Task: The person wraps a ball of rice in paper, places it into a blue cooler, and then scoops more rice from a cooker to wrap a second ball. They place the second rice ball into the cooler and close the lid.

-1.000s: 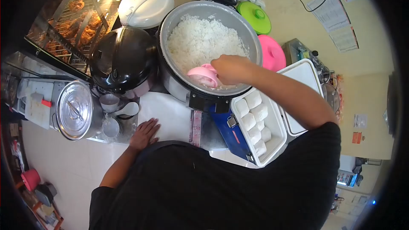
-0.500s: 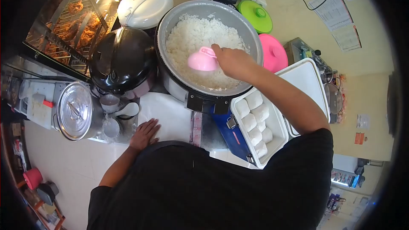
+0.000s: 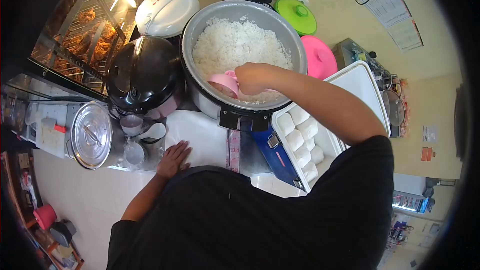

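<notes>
My right hand [image 3: 253, 78] is closed on the handle of a pink cup [image 3: 224, 84], which is tilted low inside a large rice cooker [image 3: 201, 101]. White cooked rice [image 3: 237, 42] lies around and behind the cup; whether the cup holds any rice I cannot make out. Flat at the left edge of a white paper sheet [image 3: 202, 137], my left hand [image 3: 174, 159] rests with its fingers stretched out and nothing in it. The sheet lies on the counter just in front of the cookers.
A blue cool box [image 3: 272, 157] holding several white wrapped packs [image 3: 302, 142] stands open at right. To the left are a black-lidded cooker [image 3: 142, 72], a lidded steel pot [image 3: 91, 135], a white rice paddle [image 3: 154, 131] and a glass cabinet of fried food [image 3: 82, 45].
My right hand has brought the pink cup down and toward me, to the near side of the rice, and tipped it. My left hand stays on the paper.
</notes>
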`<state>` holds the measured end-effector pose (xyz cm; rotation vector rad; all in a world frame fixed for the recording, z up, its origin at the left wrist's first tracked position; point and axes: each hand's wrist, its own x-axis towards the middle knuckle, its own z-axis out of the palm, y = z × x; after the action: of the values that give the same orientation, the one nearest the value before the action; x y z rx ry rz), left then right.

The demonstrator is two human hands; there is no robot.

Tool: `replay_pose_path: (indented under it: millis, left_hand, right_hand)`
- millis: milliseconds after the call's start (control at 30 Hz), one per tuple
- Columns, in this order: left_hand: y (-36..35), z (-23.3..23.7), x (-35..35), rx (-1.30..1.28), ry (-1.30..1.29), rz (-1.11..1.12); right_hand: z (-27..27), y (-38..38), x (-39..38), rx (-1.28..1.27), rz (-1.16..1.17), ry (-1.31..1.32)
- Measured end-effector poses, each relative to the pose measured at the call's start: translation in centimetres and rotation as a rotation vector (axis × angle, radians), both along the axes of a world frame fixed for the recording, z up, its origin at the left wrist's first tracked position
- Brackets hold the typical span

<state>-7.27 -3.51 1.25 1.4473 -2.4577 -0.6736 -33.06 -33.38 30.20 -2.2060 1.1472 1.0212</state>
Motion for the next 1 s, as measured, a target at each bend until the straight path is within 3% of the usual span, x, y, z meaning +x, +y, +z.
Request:
replay_pose_path:
  millis: [167,267,367,467,567,733,767,833,967,1000]
  left_hand:
    - [-0.1,1.3,-0.2,0.036,0.005,0.016]
    - [-0.2,0.2,0.1,0.020,0.014,-0.012]
    - [-0.2,0.2,0.1,0.030,0.017,-0.004]
    - [-0.1,0.1,0.0,0.044,-0.002,0.002]
    - [0.0,0.5,0.0,0.037,-0.013,0.004]
    - [0.3,-0.3,0.4,0.019,0.043,-0.016]
    - [0.2,-0.6,0.5,0.019,0.046,-0.023]
    - [0.3,-2.2,0.5,-0.053,0.044,-0.023]
    - [0.8,0.0,1.7,-0.114,0.289,0.068]
    - [1.2,-0.3,2.2,-0.040,0.420,0.117]
  right_hand:
    - [2.5,1.1,-2.8,-0.069,-0.025,-0.148]
    - [3.3,-0.2,-4.5,-0.042,0.082,-0.112]
    - [2.8,-2.5,-7.0,-0.013,0.210,-0.345]
    - [4.7,-3.5,-7.1,0.429,-0.344,-0.237]
    - [4.7,-2.0,-9.1,0.592,-0.587,-0.580]
    - [3.7,8.6,-7.3,0.602,-1.182,-1.332]
    - [2.4,10.7,-6.8,0.745,-1.095,-1.483]
    - [1.9,16.7,-4.2,0.625,-1.145,-1.658]
    - [-6.2,24.8,-2.4,0.453,-1.150,-1.746]
    - [-8.9,26.3,-1.7,0.259,-1.140,-1.669]
